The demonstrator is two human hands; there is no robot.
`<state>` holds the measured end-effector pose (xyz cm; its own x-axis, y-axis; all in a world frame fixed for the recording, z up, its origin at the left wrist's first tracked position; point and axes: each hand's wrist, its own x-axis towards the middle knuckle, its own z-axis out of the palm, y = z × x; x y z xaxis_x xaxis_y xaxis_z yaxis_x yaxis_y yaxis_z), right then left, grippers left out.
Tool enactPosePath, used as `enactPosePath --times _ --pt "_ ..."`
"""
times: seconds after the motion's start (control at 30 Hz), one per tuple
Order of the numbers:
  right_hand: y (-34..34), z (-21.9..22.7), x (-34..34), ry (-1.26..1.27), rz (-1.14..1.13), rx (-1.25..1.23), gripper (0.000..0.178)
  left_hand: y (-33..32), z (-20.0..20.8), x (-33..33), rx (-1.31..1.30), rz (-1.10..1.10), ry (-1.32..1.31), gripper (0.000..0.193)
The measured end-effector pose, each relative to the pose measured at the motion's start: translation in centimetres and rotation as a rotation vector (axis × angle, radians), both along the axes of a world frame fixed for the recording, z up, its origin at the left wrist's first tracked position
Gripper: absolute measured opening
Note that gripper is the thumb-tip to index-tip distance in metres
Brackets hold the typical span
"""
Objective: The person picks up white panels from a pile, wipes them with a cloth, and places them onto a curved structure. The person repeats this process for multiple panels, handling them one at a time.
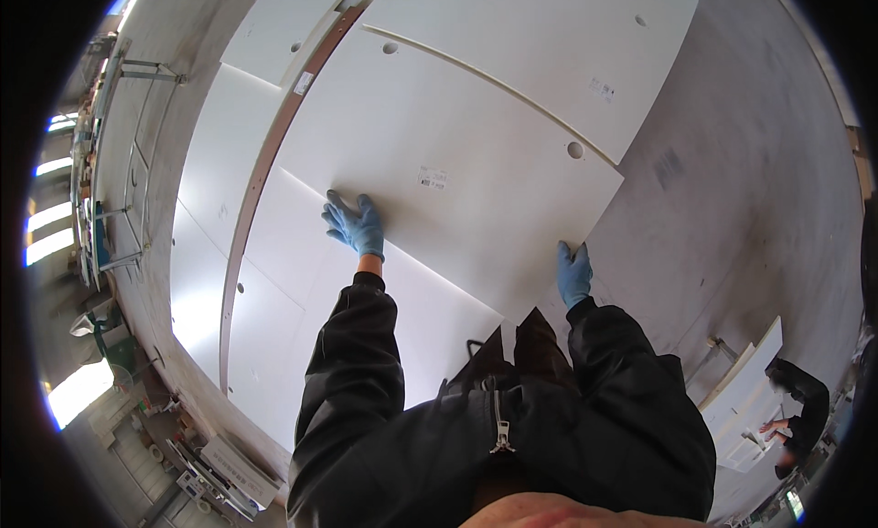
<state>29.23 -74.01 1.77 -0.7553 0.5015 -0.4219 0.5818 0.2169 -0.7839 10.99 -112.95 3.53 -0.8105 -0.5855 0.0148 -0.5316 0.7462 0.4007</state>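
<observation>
A large white panel (412, 117) with round holes and a printed label lies before me, on top of other white panels. My left hand (357, 226), in a blue glove, rests on it at its near edge with the fingers spread. At the panel's right edge is my right hand (574, 274), also gloved in blue. Its thumb and a finger show at the edge, which it appears to grip; the other fingers are hidden.
Another white panel (558, 48) lies beyond. A long brown strip (259, 176) runs along the left, with more white panels (203, 208) past it. Metal frames (137, 162) stand at far left. At lower right a person (805, 409) works at white boards (745, 395).
</observation>
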Motion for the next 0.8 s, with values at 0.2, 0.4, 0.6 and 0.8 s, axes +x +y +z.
enactPosePath --times 0.2,0.4,0.6,0.8 --pt "-0.5 0.3 -1.3 -0.143 -0.073 0.072 0.046 0.2 0.3 -0.6 -0.009 0.009 -0.027 0.078" --pt "0.4 -0.4 -1.3 -0.049 -0.004 0.020 0.053 0.1 0.3 -1.1 -0.025 0.000 -0.025 0.078" --pt "0.2 0.7 -2.2 -0.132 0.019 0.118 0.046 0.2 0.1 -2.0 -0.046 0.050 -0.070 0.081" --pt "0.0 1.9 -2.7 -0.145 0.007 0.069 0.047 0.4 0.2 -2.3 -0.035 0.051 -0.090 0.081"
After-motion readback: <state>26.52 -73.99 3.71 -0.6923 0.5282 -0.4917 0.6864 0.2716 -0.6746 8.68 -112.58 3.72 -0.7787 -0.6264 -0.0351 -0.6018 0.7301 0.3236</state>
